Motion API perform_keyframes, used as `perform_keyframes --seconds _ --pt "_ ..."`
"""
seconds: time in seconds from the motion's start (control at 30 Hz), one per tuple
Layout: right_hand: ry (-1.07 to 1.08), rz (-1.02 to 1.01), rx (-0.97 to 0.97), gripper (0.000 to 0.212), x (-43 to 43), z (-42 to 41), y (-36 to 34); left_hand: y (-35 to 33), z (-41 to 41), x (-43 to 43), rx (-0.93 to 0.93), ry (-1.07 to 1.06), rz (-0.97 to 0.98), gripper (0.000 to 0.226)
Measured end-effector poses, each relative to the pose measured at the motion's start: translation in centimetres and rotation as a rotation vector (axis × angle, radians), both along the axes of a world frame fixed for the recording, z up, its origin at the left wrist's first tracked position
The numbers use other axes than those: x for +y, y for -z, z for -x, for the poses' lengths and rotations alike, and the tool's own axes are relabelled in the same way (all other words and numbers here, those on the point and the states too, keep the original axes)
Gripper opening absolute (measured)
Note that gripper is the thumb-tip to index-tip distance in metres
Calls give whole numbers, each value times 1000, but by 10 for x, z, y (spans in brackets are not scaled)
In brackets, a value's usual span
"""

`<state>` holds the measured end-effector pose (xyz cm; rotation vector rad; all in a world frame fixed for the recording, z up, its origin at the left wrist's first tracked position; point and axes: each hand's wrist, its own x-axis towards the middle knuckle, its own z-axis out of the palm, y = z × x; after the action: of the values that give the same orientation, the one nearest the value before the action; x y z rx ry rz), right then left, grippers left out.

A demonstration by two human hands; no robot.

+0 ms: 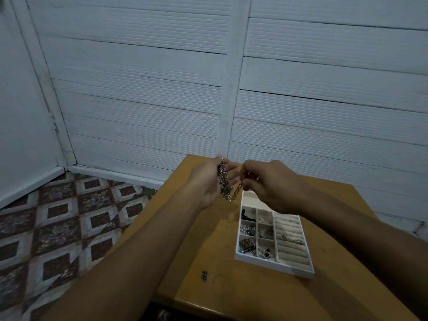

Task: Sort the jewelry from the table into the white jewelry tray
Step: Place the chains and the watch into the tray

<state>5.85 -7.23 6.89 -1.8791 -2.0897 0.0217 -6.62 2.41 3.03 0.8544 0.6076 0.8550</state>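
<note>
Two bare arms reach out over the surface.
The left hand [206,179], right hand [271,181] and both forearms are uncovered.

Open tabletop [208,251] left of white tray [273,266], chain [224,181] dangling at tray's far corner, wall [301,112] behind

Both hands hold a chunky chain [224,181] over the far end of the white jewelry tray [273,266]

We see the left hand [208,181] palm up with fingers fairly straight and the silver-toned chain bunched across the palm. The right hand [271,184] pinches a gold-toned stretch of the same chain, which loops down between the two hands. We note the tray on the wooden table [231,293], its small compartments holding mixed pieces: something black, pearl-like beads [246,228], dark and metal bits we can't identify. Rings [286,220] sit in the padded rolls on its right side. Hash mark [204,276] drawn on the table near the tray; patterned tile floor [58,216] left, white panelled wall [139,89] behind
</note>
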Motion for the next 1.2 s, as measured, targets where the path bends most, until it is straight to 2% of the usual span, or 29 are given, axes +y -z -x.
perform_keyframes --seconds 0.07,0.2,0.33,0.5,0.63,0.73,0.87,1.2 --pt "6 -43 -20 8 5 3 -4 6 -6 -7 59 59 -33 34" --pt "56 -49 -56 12 13 6 -9 11 -11 -20 71 189 -44 29" --pt "107 1 59 8 18 0 -7 10 -14 -25 52 236 36 27" --pt "157 65 186 5 19 -8 -1 12 -16 -27 113 228 50 36" --pt "148 115 236 5 18 -16 1 13 -19 -31 220 270 -14 57" --pt "146 145 326 7 15 -21 2 14 -19 -32 269 311 -60 64" --pt "94 238 368 15 7 -26 4 15 -21 -31 318 338 -120 68" --pt "54 301 438 9 -2 -30 16 20 -28 -32 444 380 -275 73"
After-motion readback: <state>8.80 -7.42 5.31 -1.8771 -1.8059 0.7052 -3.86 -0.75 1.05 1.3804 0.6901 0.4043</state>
